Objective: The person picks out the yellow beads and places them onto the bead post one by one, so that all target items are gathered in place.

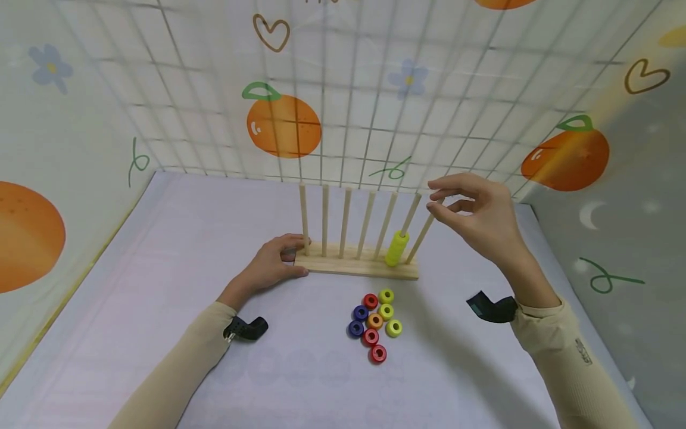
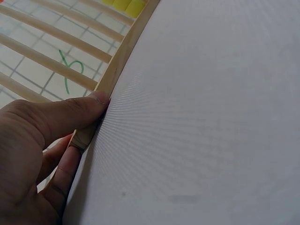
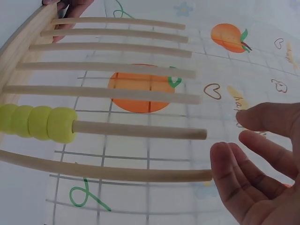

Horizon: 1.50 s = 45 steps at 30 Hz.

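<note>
A wooden peg stand (image 1: 348, 266) with a row of upright pegs sits on the table. My left hand (image 1: 270, 262) grips its left end; in the left wrist view the thumb (image 2: 77, 110) presses the front edge and other fingers reach behind. Several yellow beads (image 1: 397, 249) are stacked at the foot of the second peg from the right. My right hand (image 1: 479, 208) is raised at the top of the rightmost peg (image 3: 117, 172). Thumb and fingers are parted with no bead between them, and one fingertip (image 3: 221, 152) is right at the peg's end.
In front of the stand lie loose beads: three yellow (image 1: 386, 311), three red (image 1: 378, 354), two blue (image 1: 356, 329) and one orange (image 1: 374, 321). Behind the stand rises a wire grid (image 1: 370, 128) covered by printed cloth, with cloth walls on both sides.
</note>
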### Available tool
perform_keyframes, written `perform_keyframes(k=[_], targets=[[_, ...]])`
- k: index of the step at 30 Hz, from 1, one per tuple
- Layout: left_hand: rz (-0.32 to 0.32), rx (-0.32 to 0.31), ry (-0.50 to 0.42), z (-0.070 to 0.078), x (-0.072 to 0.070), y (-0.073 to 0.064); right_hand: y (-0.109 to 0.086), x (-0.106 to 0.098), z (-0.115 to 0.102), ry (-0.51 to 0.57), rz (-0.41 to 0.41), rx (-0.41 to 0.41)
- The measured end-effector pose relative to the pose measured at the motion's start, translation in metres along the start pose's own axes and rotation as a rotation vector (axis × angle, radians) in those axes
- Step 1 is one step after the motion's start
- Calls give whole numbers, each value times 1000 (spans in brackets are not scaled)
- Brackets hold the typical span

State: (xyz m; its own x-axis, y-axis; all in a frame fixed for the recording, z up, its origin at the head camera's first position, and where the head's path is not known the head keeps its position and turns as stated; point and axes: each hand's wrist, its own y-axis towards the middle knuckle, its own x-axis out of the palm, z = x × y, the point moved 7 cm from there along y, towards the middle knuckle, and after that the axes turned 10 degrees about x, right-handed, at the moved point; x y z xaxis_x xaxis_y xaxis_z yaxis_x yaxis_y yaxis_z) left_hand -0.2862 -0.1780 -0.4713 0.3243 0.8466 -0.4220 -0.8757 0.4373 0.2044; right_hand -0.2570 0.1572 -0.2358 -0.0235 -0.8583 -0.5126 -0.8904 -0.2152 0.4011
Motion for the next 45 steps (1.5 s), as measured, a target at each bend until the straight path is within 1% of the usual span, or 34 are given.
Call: perform_keyframes(k=[6,12,14,17,24,32,39,45], targets=[[-1,-3,17,-2,-1,-1,-15,-1,-4,34,-27,-41],[-7,6,30,-3,0,0,-35,-3,6,28,-23,-17],[-7,8,37,-2,0,0,-42,-3,11,41,-24,-8],[-9,7,40,-2,-1,-1,-54,-1,22,72,-26,31],[-8,-2,40,-2,-1,-1,-81,11,53,113,-53,158],[-7,-2,57,0,-1,1,-108,22,76,173,-70,285],[-2,-12,57,3,-1,1,-129,33,94,185,-85,361],[-7,-11,57,0,0,1,-148,51,114,175,-131,433]])
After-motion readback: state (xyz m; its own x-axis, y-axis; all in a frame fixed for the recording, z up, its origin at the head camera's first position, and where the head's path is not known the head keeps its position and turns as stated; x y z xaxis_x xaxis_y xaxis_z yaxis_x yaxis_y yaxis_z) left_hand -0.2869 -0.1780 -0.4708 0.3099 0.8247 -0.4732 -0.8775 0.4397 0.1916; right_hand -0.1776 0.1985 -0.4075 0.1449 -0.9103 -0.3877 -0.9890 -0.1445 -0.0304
